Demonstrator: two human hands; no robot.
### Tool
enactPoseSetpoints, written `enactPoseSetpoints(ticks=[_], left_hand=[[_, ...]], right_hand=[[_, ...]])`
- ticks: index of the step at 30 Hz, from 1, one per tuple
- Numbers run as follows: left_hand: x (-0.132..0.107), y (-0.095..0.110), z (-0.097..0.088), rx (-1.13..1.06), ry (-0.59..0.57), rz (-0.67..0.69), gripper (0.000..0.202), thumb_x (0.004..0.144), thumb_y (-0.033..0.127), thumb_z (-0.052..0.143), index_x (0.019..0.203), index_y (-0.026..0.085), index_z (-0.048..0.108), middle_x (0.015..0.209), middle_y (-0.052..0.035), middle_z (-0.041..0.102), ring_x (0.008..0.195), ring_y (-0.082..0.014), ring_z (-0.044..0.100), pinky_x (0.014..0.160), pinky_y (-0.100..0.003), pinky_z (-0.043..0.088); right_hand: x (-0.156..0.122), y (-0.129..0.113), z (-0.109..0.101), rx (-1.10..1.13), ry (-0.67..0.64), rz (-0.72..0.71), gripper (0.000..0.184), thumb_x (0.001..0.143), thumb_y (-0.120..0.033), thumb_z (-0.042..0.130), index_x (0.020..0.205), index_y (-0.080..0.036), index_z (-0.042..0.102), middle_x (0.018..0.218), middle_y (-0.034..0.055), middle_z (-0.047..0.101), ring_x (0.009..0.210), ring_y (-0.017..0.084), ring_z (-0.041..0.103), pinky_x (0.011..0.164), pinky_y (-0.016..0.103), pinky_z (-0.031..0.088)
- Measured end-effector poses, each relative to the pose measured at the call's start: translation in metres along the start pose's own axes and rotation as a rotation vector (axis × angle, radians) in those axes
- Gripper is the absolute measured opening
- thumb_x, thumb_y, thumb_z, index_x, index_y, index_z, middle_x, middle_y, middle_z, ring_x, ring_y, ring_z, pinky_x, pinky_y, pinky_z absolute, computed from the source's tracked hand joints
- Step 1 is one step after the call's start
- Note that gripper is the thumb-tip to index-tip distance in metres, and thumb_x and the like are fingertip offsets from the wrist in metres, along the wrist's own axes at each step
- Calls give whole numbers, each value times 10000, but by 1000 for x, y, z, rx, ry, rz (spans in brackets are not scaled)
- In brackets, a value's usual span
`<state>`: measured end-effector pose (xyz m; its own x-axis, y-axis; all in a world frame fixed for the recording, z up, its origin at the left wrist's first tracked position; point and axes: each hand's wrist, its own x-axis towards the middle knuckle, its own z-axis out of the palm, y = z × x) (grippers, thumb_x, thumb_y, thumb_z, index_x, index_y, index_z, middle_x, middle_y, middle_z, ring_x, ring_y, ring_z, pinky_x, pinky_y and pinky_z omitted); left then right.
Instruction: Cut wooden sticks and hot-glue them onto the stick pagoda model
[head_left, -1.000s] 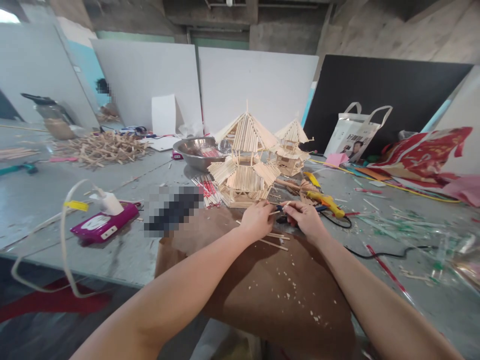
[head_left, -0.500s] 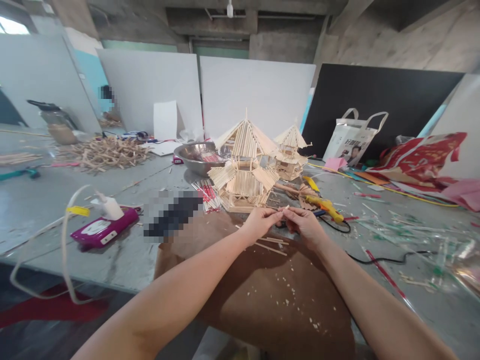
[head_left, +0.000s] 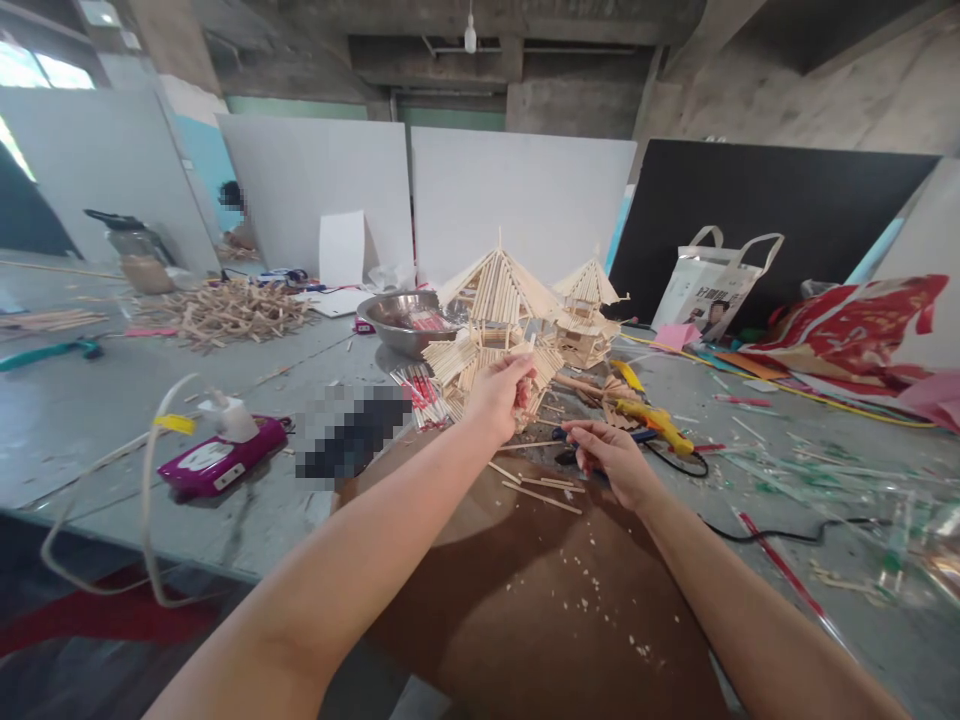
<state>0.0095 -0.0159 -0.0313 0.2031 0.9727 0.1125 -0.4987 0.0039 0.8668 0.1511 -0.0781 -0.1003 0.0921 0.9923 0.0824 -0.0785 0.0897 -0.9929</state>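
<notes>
Though the surface (head_left: 67, 420) is strewn, front pagoda (head_left: 517, 292) looks well advanced

Upper roof (head_left: 495, 290) mostly covered; its left looks partly open. Smaller pagoda (head_left: 585, 283) behind, roofed too. Left hand (head_left: 498, 392) before lower roof (head_left: 447, 353), grip pinched, seemingly on a pale stick (head_left: 532, 342). Right hand (head_left: 611, 455), lower, fingers curled; from here I cannot tell its hold. Loose sticks (head_left: 541, 497) lie unused beside it.
</notes>
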Motion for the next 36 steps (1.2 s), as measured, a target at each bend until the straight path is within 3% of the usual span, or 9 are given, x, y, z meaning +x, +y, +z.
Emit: enactPoseSetpoints(ticks=[5,13,22,30,36], left_hand=[[16,15,8,-87,48,6,207,542,259,658,579,148,488,490,47,488,304,-16,338,314,-175,217],[20,23,19,-134,121,-52,169,565,225,645,591,138,502,490,42,472,323,-12,326,336,-178,219],[23,28,19,-148,129,-129,159,584,187,608,559,137,460,452,50,454,317,-15,307,332,-172,202],[26,30,20,-75,155,-122,171,558,252,633,591,141,507,455,46,477,315,-20,316,347,-185,202],[33,31,13,-32,70,-183,187,545,290,640,603,140,545,426,51,464,319,-28,323,365,-196,198]], right_hand=[[1,5,0,-60,-16,-1,291,613,-389,608,776,-148,605,542,-25,531,398,47,403,399,202,283],[1,5,0,-94,-20,14,307,606,-401,607,763,-137,603,554,-17,538,398,51,408,406,208,281],[0,5,0,-89,-36,10,308,605,-401,610,769,-141,605,619,-9,548,412,49,415,410,210,292],[-1,3,2,-98,-30,15,312,594,-412,616,753,-144,607,592,-13,534,411,54,411,408,215,298],[-2,2,2,-106,-35,6,301,599,-406,611,748,-144,610,592,-17,528,406,50,410,411,216,293]])
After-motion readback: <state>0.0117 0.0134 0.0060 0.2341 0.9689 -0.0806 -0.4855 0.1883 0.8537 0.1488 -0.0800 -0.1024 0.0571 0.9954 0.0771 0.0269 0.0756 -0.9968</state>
